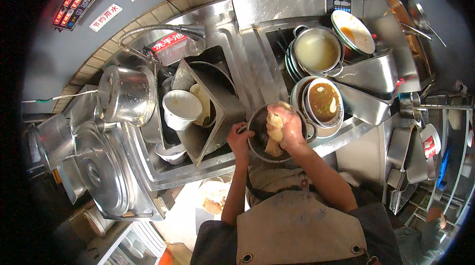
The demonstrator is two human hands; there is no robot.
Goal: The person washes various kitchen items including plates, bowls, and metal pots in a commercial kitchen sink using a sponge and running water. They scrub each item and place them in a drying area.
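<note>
My left hand [240,139] grips the loop handle and rim of a dark-interior metal pot [258,144] held at the sink's front edge. Over that pot, my right hand [291,129] is closed on a wet, pale tan lump [273,141], perhaps a cloth or food scraps; I cannot tell which. Just right of the pot stands a bowl of brown broth with green bits [321,99] on stacked dishes. Behind it, a pot of pale yellow liquid [315,50] rests on plates, beside a tilted soiled dish [360,37].
Left, the sink holds a white bowl [180,104] and metal trays [223,134]. A large pot [123,94] and lid [96,166] sit farther left. A faucet hose [148,29] arches behind. Steel containers [366,72] crowd the right. Another person's hand [435,215] shows at lower right.
</note>
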